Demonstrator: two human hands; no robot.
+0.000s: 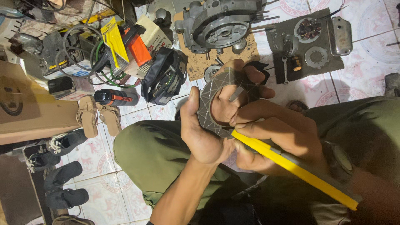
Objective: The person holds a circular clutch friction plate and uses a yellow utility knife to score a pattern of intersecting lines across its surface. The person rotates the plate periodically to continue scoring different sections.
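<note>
Floor: patterned tile floor (366,29), engine case (221,25) on cardboard at 12 o'clock, sandals (98,116) at 9 o'clock.
Disc: grey ring-shaped friction plate (207,109), frame centre, over the lap.
Risk: plate could slip off the palm if the yellow tool (291,166) pushes its edge hard.
Left grip: left hand (208,125) curled around plate, thumb on rim.
Right grip: right hand (279,137) clenched on yellow tool, tip touching plate's lower edge.

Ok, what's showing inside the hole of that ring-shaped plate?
Through the ring-shaped plate, the left hand shows: palm and fingers, plus a small grey metal piece. The plate's lower edge is hidden by the right hand holding a yellow tool.
</note>
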